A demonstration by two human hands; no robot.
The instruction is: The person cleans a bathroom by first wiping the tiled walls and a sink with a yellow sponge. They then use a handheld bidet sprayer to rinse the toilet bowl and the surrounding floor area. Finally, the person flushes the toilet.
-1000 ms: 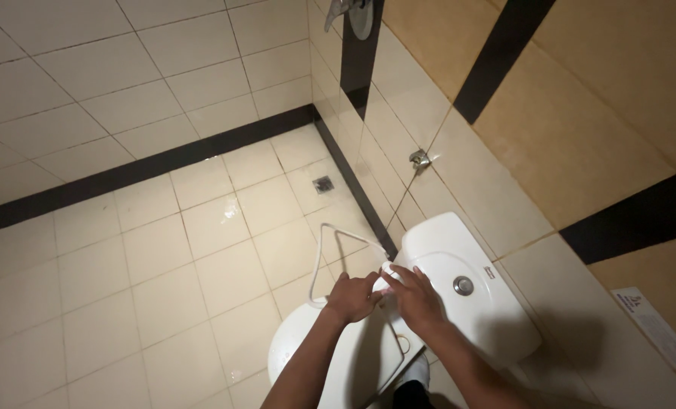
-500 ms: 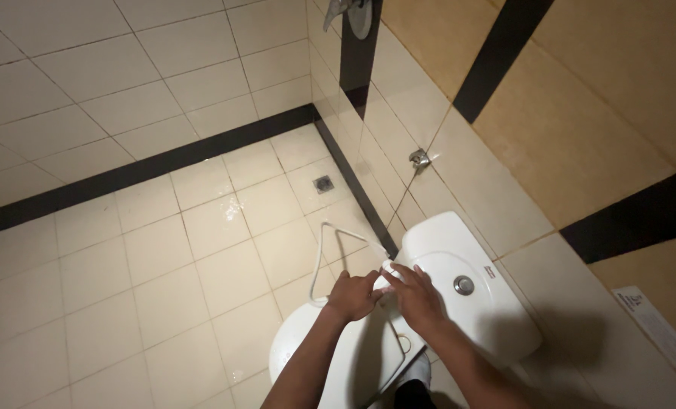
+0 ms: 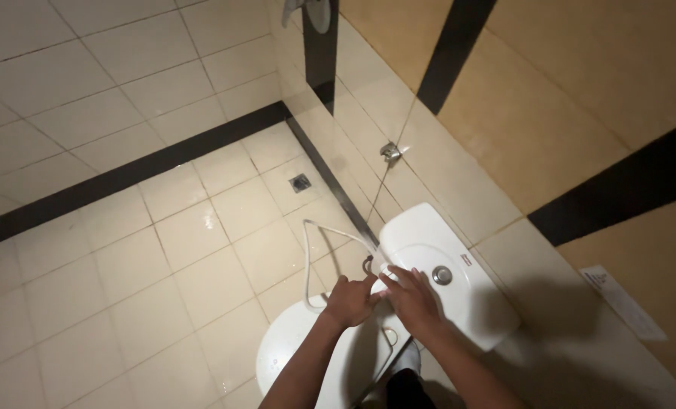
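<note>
- My left hand (image 3: 351, 301): curled into a loose fist at the front edge of the toilet cistern (image 3: 445, 273), closed round the end of a white hose (image 3: 308, 257); I judge the grip steadies the hose where it meets the fitting.
- My right hand (image 3: 412, 299): fingers bent and pressed down on a small white piece, probably a bidet sprayer head (image 3: 387, 274), which it mostly hides. The two hands touch at the fingertips, working one spot together.
- White hose: loops out over the floor to the left of the cistern, then comes back to my hands; its slack hangs free.
- Toilet cistern: white, set against the wall, round chrome flush button (image 3: 442, 275) on its lid, just right of my right hand.
- Toilet lid (image 3: 300, 352): white, closed, below my hands.
- Wall valve (image 3: 389, 152): chrome, fixed to the beige wall tile above the cistern; a thin line runs down from it toward the cistern.
- Floor drain (image 3: 300, 182): small and square, set in the glossy cream floor tiles (image 3: 126, 273) near the black border strip.
</note>
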